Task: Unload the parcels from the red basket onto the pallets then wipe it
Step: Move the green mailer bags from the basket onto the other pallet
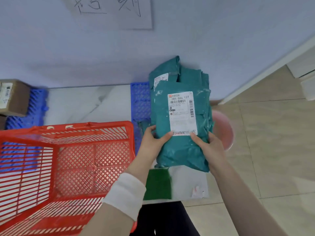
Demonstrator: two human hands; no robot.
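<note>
I am holding the teal parcel (182,120) with my left hand (154,142) and right hand (210,145), fingers curling round its edges, beside the red basket (68,160).

On the tiled floor (88,103), one blue pallet (36,106) is laid at 9 o'clock and a second blue pallet (140,101) at 12 o'clock. The red basket (68,159) is set at 8 o'clock, a pink basin (223,132) at 3 o'clock, a grey packet (189,181) at 6 o'clock.
</note>
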